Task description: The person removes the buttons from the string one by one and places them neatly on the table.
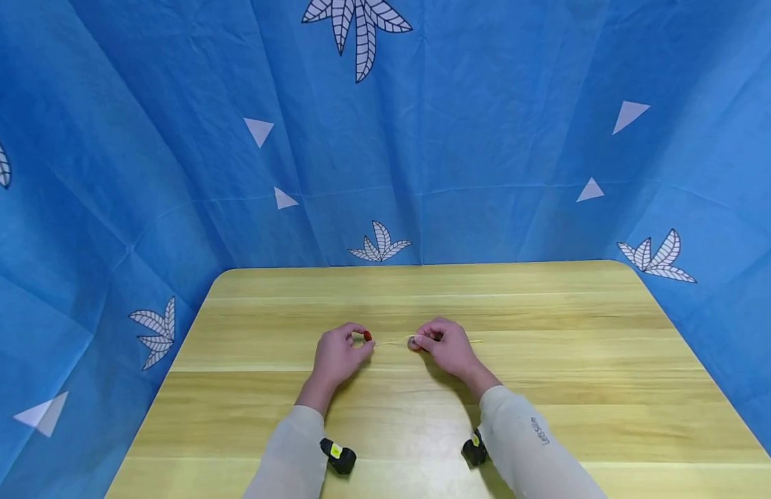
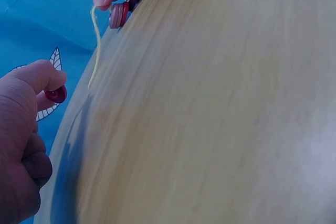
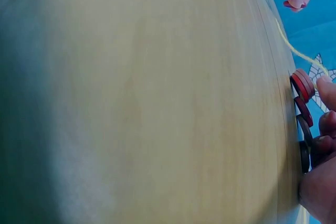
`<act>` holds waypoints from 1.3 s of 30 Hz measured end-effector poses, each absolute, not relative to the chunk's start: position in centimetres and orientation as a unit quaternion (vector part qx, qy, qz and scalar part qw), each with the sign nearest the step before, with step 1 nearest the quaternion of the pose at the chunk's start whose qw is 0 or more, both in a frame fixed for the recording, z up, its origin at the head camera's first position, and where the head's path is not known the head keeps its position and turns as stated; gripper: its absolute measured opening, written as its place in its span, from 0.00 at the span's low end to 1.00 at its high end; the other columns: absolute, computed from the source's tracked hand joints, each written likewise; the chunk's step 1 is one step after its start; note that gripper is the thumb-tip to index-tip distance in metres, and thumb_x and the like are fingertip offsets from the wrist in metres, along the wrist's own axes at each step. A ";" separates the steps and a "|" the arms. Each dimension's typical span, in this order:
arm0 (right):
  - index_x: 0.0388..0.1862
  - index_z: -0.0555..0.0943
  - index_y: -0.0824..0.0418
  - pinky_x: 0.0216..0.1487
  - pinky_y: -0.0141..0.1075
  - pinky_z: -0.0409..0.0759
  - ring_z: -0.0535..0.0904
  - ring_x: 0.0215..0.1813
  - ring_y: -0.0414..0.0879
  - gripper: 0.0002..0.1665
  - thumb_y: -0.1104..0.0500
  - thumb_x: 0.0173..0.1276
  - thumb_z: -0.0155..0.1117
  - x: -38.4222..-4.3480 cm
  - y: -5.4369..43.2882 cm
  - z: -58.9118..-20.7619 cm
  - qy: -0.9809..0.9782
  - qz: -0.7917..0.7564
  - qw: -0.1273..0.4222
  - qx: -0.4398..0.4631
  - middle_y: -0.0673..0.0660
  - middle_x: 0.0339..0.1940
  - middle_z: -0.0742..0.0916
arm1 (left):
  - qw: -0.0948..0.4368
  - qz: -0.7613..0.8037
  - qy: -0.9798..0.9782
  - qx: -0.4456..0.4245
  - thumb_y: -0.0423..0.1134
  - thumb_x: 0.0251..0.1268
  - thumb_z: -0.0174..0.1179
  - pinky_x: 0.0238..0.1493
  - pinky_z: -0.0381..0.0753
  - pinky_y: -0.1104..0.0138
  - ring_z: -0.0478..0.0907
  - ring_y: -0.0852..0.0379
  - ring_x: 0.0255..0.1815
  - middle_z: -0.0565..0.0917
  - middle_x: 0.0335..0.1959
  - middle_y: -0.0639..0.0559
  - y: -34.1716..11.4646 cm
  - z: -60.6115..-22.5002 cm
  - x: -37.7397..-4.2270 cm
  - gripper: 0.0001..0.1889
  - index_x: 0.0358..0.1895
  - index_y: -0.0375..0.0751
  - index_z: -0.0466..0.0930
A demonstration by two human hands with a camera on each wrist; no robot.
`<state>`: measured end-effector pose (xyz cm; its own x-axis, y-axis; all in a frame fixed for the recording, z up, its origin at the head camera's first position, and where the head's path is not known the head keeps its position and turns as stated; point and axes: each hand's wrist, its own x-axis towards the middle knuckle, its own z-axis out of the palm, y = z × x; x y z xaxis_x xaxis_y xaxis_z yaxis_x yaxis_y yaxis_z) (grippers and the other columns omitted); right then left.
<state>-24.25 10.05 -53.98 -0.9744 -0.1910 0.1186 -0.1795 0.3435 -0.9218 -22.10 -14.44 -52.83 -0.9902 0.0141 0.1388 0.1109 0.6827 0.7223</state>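
My left hand (image 1: 340,355) pinches a small dark red button (image 2: 56,94) between thumb and forefinger, just above the table. To its right, my right hand (image 1: 452,350) pinches a thin yellow cord (image 3: 295,51) near its free end, which points toward the left hand. Beneath the right fingers hangs a row of round buttons (image 3: 303,85), red, pinkish and dark, apparently strung on the cord. The red button and the cord tip are apart. More cord shows beyond the right hand in the head view; the right palm hides part of the row.
A light wood table (image 1: 547,388) with rounded far corners lies under both hands. Blue patterned cloth (image 1: 497,138) hangs behind it and along its sides. Black wrist cameras (image 1: 339,457) sit on both cuffs.
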 end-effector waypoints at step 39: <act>0.26 0.86 0.60 0.36 0.37 0.71 0.74 0.33 0.46 0.07 0.67 0.64 0.72 -24.3 10.0 -53.8 0.821 -0.559 -0.006 -0.116 0.52 0.28 0.82 | 0.018 -0.340 -0.939 0.033 0.43 0.57 0.73 0.26 0.67 0.63 0.68 0.54 0.21 0.73 0.20 0.52 -19.1 -52.4 -21.6 0.15 0.44 0.39 0.84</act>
